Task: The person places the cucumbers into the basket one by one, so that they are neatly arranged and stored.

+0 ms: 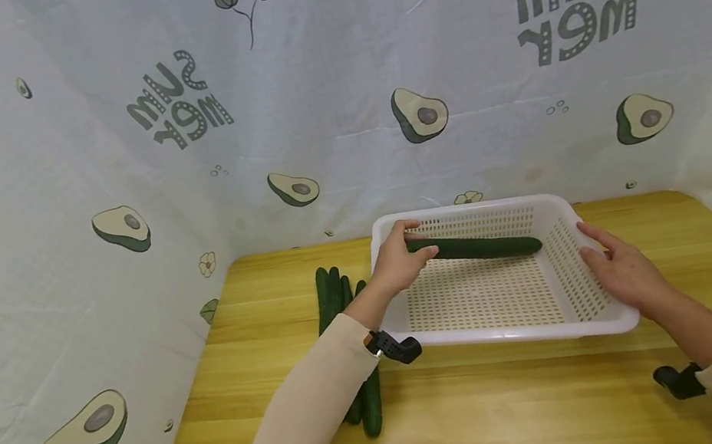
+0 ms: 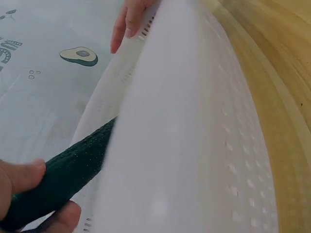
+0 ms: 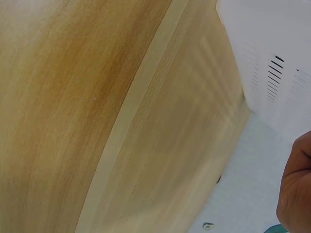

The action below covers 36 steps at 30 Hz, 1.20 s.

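Note:
A white plastic basket (image 1: pixel 493 336) with perforated walls stands on the wooden table. My left hand (image 1: pixel 399 260) reaches over its left side and grips one end of a long dark green cucumber (image 1: pixel 486 246). The cucumber lies crosswise inside the basket, toward the back wall. In the left wrist view, thumb and fingers close round the cucumber (image 2: pixel 63 174), its far end hidden by the basket wall (image 2: pixel 170 126). My right hand (image 1: pixel 626 272) holds the basket's right rim; some fingers are hidden. Several more cucumbers (image 1: pixel 371 398) lie side by side left of the basket, partly behind my left forearm.
The wooden table (image 1: pixel 497 409) extends in front of the basket and to both sides. A pale curtain (image 1: pixel 334 85) printed with avocados hangs behind the table and along its sides. Each wrist carries a small black camera mount (image 1: pixel 398 346).

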Each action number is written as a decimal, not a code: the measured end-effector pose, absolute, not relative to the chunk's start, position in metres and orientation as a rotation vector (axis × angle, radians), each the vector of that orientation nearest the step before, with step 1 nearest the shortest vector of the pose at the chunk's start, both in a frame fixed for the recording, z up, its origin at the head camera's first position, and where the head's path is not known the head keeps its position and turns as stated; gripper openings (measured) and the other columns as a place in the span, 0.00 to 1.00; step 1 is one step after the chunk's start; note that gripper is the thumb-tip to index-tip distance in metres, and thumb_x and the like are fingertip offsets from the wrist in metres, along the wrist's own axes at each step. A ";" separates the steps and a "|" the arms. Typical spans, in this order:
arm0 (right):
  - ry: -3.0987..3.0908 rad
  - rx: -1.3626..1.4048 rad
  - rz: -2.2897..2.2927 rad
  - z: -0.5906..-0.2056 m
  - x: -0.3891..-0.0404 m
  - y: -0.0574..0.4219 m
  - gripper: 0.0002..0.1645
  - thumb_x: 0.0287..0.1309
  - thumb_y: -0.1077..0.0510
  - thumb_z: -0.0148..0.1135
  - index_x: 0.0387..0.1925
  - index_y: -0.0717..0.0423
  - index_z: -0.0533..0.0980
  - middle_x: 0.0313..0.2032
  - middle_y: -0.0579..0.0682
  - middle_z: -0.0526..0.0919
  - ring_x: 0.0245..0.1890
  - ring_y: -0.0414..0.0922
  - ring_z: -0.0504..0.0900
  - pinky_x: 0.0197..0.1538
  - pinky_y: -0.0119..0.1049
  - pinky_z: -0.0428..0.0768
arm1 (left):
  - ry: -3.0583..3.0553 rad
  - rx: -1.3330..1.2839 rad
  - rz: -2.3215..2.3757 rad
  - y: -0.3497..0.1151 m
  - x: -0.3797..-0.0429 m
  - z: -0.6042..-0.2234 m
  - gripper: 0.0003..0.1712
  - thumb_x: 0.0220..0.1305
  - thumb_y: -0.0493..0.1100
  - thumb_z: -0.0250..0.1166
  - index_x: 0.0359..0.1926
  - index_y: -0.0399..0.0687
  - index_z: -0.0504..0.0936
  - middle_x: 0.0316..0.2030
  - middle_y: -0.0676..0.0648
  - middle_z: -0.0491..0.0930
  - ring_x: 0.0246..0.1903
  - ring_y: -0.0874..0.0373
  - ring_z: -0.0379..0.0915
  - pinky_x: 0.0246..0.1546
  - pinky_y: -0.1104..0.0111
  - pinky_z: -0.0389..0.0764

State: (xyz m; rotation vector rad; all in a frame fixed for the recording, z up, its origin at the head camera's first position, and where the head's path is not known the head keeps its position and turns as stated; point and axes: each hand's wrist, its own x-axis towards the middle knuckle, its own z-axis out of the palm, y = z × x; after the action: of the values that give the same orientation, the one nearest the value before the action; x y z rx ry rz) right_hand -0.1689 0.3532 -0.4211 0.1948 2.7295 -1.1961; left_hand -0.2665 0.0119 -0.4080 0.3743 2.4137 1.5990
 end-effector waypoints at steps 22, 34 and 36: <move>2.758 0.145 -1.173 -0.423 -0.166 0.352 0.39 0.82 0.42 0.31 0.82 0.52 0.35 0.62 0.82 0.66 0.37 0.50 0.84 0.33 0.39 0.84 | 2.590 0.192 1.587 -0.017 -0.288 -0.402 0.34 0.69 0.38 0.67 0.73 0.50 0.67 0.63 0.43 0.77 0.51 0.46 0.82 0.43 0.63 0.81; 2.761 0.147 -1.173 -0.421 -0.165 0.351 0.39 0.82 0.42 0.31 0.82 0.52 0.36 0.64 0.83 0.64 0.39 0.51 0.85 0.34 0.38 0.84 | 2.590 0.247 1.560 -0.020 -0.291 -0.397 0.36 0.75 0.37 0.60 0.79 0.52 0.59 0.68 0.42 0.74 0.64 0.44 0.76 0.41 0.63 0.81; 2.761 0.146 -1.176 -0.421 -0.165 0.351 0.40 0.82 0.42 0.31 0.82 0.52 0.36 0.65 0.83 0.64 0.38 0.51 0.85 0.34 0.38 0.84 | 2.584 0.267 1.535 -0.019 -0.291 -0.395 0.37 0.75 0.38 0.60 0.80 0.52 0.57 0.71 0.42 0.70 0.68 0.44 0.72 0.50 0.59 0.83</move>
State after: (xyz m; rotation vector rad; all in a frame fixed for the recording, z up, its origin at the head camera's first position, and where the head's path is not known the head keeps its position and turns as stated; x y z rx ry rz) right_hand -0.1653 0.3510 -0.4213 0.1462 2.7612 -1.1756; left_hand -0.2907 -0.0190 -0.3954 0.2665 2.5836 1.5352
